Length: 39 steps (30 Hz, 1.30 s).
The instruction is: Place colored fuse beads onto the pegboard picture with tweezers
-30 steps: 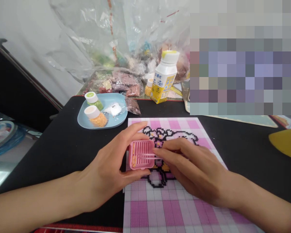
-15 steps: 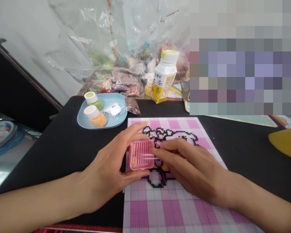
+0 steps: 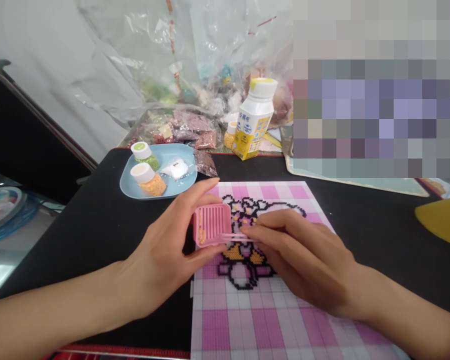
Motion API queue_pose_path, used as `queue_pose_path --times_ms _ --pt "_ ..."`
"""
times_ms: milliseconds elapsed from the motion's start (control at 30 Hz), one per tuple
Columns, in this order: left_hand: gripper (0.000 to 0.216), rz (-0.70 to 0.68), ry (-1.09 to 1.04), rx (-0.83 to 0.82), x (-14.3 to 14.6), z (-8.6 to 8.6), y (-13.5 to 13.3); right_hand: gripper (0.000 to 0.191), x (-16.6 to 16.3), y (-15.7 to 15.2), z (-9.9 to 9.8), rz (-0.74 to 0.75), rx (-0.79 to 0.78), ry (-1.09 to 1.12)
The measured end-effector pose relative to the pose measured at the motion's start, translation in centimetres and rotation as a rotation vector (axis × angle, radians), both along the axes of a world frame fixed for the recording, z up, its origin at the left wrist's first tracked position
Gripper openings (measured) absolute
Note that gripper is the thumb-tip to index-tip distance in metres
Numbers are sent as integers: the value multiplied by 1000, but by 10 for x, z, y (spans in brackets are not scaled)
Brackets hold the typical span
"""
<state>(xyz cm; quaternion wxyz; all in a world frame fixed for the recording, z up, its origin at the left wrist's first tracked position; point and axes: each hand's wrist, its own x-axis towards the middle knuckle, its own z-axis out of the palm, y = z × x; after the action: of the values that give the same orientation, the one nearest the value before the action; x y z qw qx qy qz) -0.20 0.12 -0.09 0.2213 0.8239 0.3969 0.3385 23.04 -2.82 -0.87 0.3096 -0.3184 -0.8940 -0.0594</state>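
My left hand (image 3: 168,245) grips a small pink ridged bead tray (image 3: 214,222) by its sides, thumb below and fingers above. Yellow-orange beads (image 3: 201,235) lie along the tray's left side. In my right hand (image 3: 303,255) is a pair of light pink tweezers (image 3: 238,237), pinched between thumb and fingers, with the tips at the tray's lower right. Whether a bead sits in the tips is too small to tell. Beneath both hands is a pink-and-white checked pegboard (image 3: 225,327). It bears a black bead outline (image 3: 243,285) with yellow-orange filled patches (image 3: 234,252).
A blue plate (image 3: 135,185) at the back left carries a green-bead jar (image 3: 146,155), an orange-bead jar (image 3: 150,180) and a white packet (image 3: 176,169). A yellow-and-white bottle (image 3: 253,122) stands behind the board, near bagged beads (image 3: 191,122). Something yellow (image 3: 444,217) lies at right.
The tray has moved slightly up and left in my left hand. My right hand has shifted a little right, and the tweezer tips have moved from the beads towards the tray's right edge.
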Motion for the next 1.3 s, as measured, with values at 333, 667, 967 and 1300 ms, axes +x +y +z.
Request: queue_pose_path --times_ms 333,667,967,1300 --pt "73 80 -88 45 0 -1 10 6 -2 4 1 -79 63 -49" --pt "74 85 -38 49 0 0 8 6 -3 4 -2 -65 40 -72" --pt "75 95 -23 44 -1 0 7 7 -4 6 -2 -66 32 -83" --pt "74 71 -27 42 0 0 7 8 -2 5 -3 -61 32 -86"
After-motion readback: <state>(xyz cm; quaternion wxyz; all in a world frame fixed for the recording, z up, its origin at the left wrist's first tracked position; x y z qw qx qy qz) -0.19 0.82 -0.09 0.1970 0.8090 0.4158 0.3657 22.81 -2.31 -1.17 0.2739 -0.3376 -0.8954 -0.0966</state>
